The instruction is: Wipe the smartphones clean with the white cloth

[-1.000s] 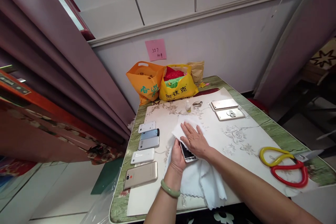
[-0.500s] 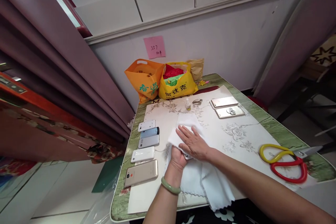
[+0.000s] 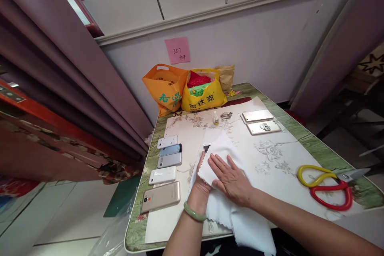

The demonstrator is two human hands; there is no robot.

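Observation:
A white cloth with a zigzag-cut edge lies over a phone, which shows only a dark and light corner. My left hand, with a green bangle on its wrist, grips the phone from below and the left; its fingers are mostly hidden under the cloth. My right hand lies flat on top of the cloth, fingers stretched out, pressing it against the phone. The rest of the cloth hangs down over the table's front edge.
Several phones line the left side of the table. Two more phones lie at the right rear. Large scissors rest at the right edge. A small bottle, glasses, an orange bag and a yellow bag stand behind.
My right hand has slid over the cloth, down and to the right. A corner of the phone has come out from under the cloth near my left fingers.

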